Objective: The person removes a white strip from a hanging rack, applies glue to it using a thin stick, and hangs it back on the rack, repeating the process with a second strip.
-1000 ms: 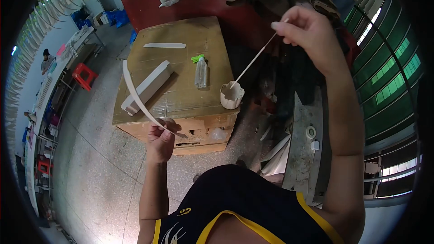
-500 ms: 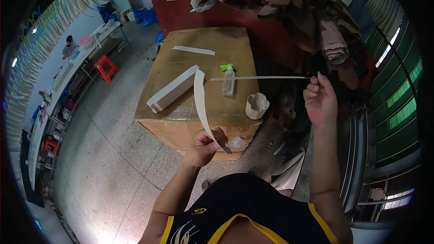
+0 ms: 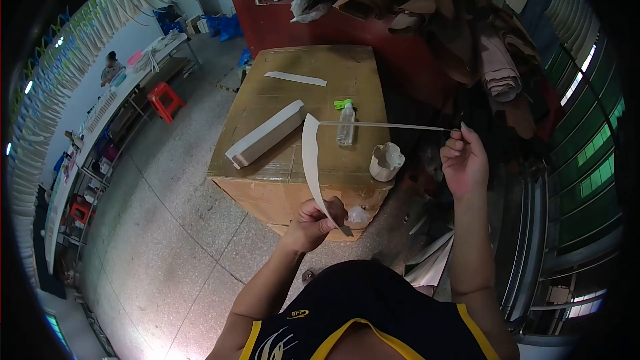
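Observation:
My left hand (image 3: 312, 227) is closed round the lower end of a curved white strip (image 3: 311, 157), which rises above the front edge of the cardboard box (image 3: 267, 193). Out to the right, my right hand (image 3: 465, 160) pinches the end of a thin, pale stick (image 3: 400, 126) held level. The stick's far end meets the strip near its top; whether they touch I cannot tell. Behind the stick stands a clear bottle with a green top (image 3: 346, 127). A white cup-like container (image 3: 387, 162) stands at the box's right front corner.
A long white block (image 3: 265, 135) and a flat white strip (image 3: 295, 79) lie on the box. Dark and brown rolls (image 3: 500, 73) are piled at the back right. A red stool (image 3: 165, 102) and a long table (image 3: 100, 120) stand left, with a person (image 3: 112, 69) behind.
The stick's far end now lines up with the top of the strip; before, a gap lay between them. My left hand has moved slightly right, and my right hand slightly down and left.

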Available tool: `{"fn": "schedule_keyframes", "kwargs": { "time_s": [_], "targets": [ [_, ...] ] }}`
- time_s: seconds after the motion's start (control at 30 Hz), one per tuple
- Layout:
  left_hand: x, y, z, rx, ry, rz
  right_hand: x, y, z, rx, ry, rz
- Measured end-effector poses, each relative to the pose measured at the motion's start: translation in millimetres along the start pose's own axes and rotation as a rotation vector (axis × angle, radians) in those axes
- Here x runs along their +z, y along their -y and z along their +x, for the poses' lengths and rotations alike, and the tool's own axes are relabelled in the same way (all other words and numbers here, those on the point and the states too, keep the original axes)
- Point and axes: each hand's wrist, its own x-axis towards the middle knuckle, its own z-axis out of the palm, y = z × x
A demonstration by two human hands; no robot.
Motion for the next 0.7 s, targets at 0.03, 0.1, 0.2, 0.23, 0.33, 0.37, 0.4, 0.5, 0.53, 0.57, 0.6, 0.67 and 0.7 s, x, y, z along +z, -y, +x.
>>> {"fn": "schedule_keyframes", "kwargs": {
  "time_s": [0.03, 0.1, 0.2, 0.23, 0.33, 0.37, 0.4, 0.5, 0.53, 0.57, 0.6, 0.67, 0.7],
  "targets": [
    [0.7, -0.3, -0.4, -0.012, -0.011, -0.007, -0.7, -0.6, 0.1, 0.001, -0.001, 0.0],
    [0.6, -0.5, -1.0, -0.024, -0.022, -0.015, -2.3, -1.6, 0.3, -0.003, -0.011, 0.003],
    [-0.3, -0.2, -1.2, -0.029, -0.012, -0.007, -3.5, -2.4, 0.5, 0.002, -0.002, 0.017],
    [0.1, 0.0, -1.2, -0.029, -0.011, -0.005, -4.0, -2.6, 0.2, 0.002, -0.003, 0.017],
    [2.5, -1.3, -0.6, -0.027, -0.014, -0.003, -3.6, -3.3, -0.6, 0.003, 0.004, 0.011],
    [3.0, -1.4, -0.4, -0.027, -0.017, -0.003, -2.9, -4.0, -1.1, 0.005, -0.008, 0.011],
    [2.9, -1.2, -0.3, -0.028, -0.017, -0.004, -2.6, -4.6, -1.7, 0.007, -0.021, 0.011],
    [1.8, 0.3, 0.2, -0.018, -0.002, 0.0, -5.5, -5.6, -1.2, 0.013, -0.015, 0.015],
    [1.6, 0.6, 0.1, -0.02, 0.002, -0.008, -5.3, -6.2, -1.7, 0.014, -0.015, 0.015],
    [1.4, 0.7, -0.2, -0.022, 0.007, -0.017, -4.9, -7.0, -2.5, 0.015, -0.016, 0.011],
    [1.4, 0.9, -0.3, -0.023, 0.006, -0.016, -5.0, -7.8, -3.1, 0.016, -0.018, 0.008],
    [1.5, 0.4, -0.8, -0.042, 0.007, -0.016, -5.4, -9.8, -4.4, 0.017, -0.026, -0.001],
    [1.4, 0.8, -0.8, -0.043, 0.006, -0.016, -5.8, -10.7, -5.0, 0.017, -0.033, -0.011]
  ]
}}
